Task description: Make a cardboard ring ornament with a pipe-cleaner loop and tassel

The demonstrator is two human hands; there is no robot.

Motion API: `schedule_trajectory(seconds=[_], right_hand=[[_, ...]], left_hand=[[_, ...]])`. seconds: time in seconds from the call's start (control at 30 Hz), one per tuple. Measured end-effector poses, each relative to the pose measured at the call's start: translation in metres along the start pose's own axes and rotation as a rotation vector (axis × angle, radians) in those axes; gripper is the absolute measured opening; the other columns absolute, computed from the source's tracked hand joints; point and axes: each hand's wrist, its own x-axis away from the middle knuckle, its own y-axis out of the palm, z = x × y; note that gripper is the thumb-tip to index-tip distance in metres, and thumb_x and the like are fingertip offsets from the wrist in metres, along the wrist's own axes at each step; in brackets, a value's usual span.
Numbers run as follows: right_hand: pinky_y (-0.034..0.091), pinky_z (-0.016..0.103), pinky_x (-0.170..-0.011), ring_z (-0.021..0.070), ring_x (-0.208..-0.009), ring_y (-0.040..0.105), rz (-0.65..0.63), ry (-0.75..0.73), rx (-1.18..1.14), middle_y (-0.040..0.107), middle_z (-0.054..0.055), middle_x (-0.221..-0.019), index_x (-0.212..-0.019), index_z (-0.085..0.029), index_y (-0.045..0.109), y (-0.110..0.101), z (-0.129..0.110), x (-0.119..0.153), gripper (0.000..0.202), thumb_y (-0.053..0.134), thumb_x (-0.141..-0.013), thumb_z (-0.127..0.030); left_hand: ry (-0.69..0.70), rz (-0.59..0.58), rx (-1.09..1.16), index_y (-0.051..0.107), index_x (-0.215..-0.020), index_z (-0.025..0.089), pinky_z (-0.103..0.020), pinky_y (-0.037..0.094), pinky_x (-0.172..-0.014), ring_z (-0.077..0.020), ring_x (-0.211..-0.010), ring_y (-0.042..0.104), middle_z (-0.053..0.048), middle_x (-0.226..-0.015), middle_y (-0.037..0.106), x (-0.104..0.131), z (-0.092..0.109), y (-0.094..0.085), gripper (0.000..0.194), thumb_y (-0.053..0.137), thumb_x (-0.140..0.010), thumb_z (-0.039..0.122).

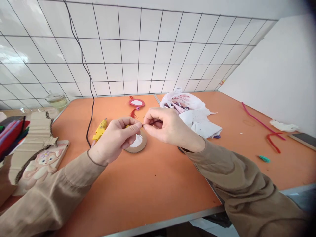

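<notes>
Left hand (120, 133) and right hand (166, 126) meet, thumbs and forefingers pinching a tiny item (142, 125).
Item at the fingertips, too small to identify. Cardboard ring (144, 144) below, mid-surface; open room from there to the surface's (138, 194) front edge.

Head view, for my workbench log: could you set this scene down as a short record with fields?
Left hand: fingers pinched together; anything between them too small to identify
Right hand: fingers also pinched, tips close to the left's
Partly hidden by hands: round cardboard piece, white centre
Left side: yellow glue gun
Far side: red tasselled ornament; white plastic bag
Surface: orange table
</notes>
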Motion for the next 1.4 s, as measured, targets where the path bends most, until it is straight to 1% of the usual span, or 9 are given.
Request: schedule_trajectory(seconds=[0.07, 0.17, 0.43, 0.63, 0.73, 0.87, 0.97, 1.1, 1.4], right_hand=[[0.034, 0.021, -0.047, 0.0068, -0.054, 0.045, 0.036, -0.052, 0.027, 0.054, -0.004, -0.062, -0.067, -0.017, 0.051, 0.001, 0.003, 0.000, 0.015, 0.055, -0.076, -0.006], [0.034, 0.021, -0.047, 0.0063, -0.053, 0.044, 0.078, -0.086, 0.026, 0.054, -0.004, -0.063, -0.068, -0.017, 0.050, 0.004, 0.008, -0.001, 0.016, 0.053, -0.078, -0.006], [0.039, 0.021, -0.050, 0.0068, -0.055, 0.049, 0.072, -0.051, -0.040, 0.054, -0.004, -0.064, -0.069, -0.017, 0.051, 0.006, 0.009, -0.001, 0.013, 0.055, -0.079, -0.009], [0.046, 0.024, -0.055, 0.0091, -0.061, 0.057, 0.093, 0.027, -0.134, 0.058, -0.002, -0.070, -0.069, -0.018, 0.054, 0.003, 0.003, 0.000, 0.012, 0.058, -0.080, -0.012], [0.046, 0.024, -0.054, 0.0100, -0.061, 0.060, 0.073, 0.049, -0.167, 0.060, -0.002, -0.069, -0.069, -0.019, 0.054, 0.001, 0.001, 0.001, 0.014, 0.058, -0.081, -0.012], [0.042, 0.023, -0.050, 0.0090, -0.057, 0.058, 0.040, 0.036, -0.184, 0.064, -0.002, -0.067, -0.070, -0.020, 0.052, 0.000, 0.000, 0.002, 0.016, 0.056, -0.083, -0.011], [0.041, 0.023, -0.051, 0.0079, -0.056, 0.055, 0.039, 0.021, -0.153, 0.062, -0.003, -0.066, -0.070, -0.019, 0.051, -0.001, -0.001, 0.002, 0.016, 0.055, -0.083, -0.012], [0.039, 0.022, -0.050, 0.0063, -0.053, 0.049, 0.026, 0.015, -0.119, 0.059, -0.004, -0.065, -0.071, -0.019, 0.051, -0.002, -0.002, 0.003, 0.015, 0.055, -0.084, -0.013], [0.036, 0.022, -0.048, 0.0066, -0.052, 0.050, 0.041, 0.034, -0.129, 0.061, -0.004, -0.065, -0.071, -0.020, 0.049, 0.000, -0.003, 0.004, 0.016, 0.056, -0.083, -0.012]], left_hand=[[-0.039, 0.020, 0.054, 0.062, -0.080, 0.014, -0.016, 0.036, -0.042, -0.0062, -0.050, 0.047, 0.001, -0.060, 0.055, -0.001, 0.001, -0.001, 0.010, 0.068, -0.076, 0.021], [-0.069, 0.061, 0.140, 0.061, -0.088, 0.012, -0.021, 0.051, -0.054, -0.0099, -0.060, 0.061, -0.004, -0.080, 0.064, -0.002, 0.003, -0.002, 0.023, 0.057, -0.066, 0.005], [-0.125, 0.077, 0.164, 0.057, -0.081, 0.013, -0.023, 0.060, -0.071, -0.0148, -0.074, 0.073, -0.007, -0.085, 0.069, 0.000, 0.010, 0.004, 0.020, 0.053, -0.072, -0.005], [-0.044, -0.016, 0.081, 0.062, -0.093, 0.013, -0.022, 0.061, -0.066, -0.0157, -0.074, 0.073, -0.006, -0.091, 0.071, 0.000, 0.005, 0.001, 0.018, 0.066, -0.077, 0.005], [0.070, -0.072, -0.038, 0.063, -0.095, 0.012, -0.022, 0.059, -0.059, -0.0140, -0.066, 0.070, -0.004, -0.080, 0.069, -0.001, 0.001, -0.002, 0.018, 0.072, -0.081, 0.020], [0.168, -0.064, -0.132, 0.063, -0.095, 0.012, -0.019, 0.052, -0.049, -0.0095, -0.055, 0.063, -0.001, -0.072, 0.067, -0.002, -0.001, -0.002, 0.027, 0.075, -0.080, 0.031], [0.200, -0.026, -0.145, 0.058, -0.102, 0.015, -0.019, 0.049, -0.045, -0.0092, -0.050, 0.061, 0.001, -0.066, 0.067, -0.002, -0.001, -0.003, 0.031, 0.074, -0.082, 0.033], [0.221, -0.021, -0.151, 0.052, -0.097, 0.018, -0.018, 0.046, -0.042, -0.0099, -0.046, 0.060, 0.002, -0.062, 0.067, -0.003, -0.001, -0.005, 0.034, 0.076, -0.081, 0.035], [0.221, -0.049, -0.103, 0.051, -0.093, 0.019, -0.017, 0.047, -0.041, -0.0094, -0.046, 0.061, 0.000, -0.069, 0.073, -0.004, -0.003, -0.004, 0.039, 0.081, -0.076, 0.035]])
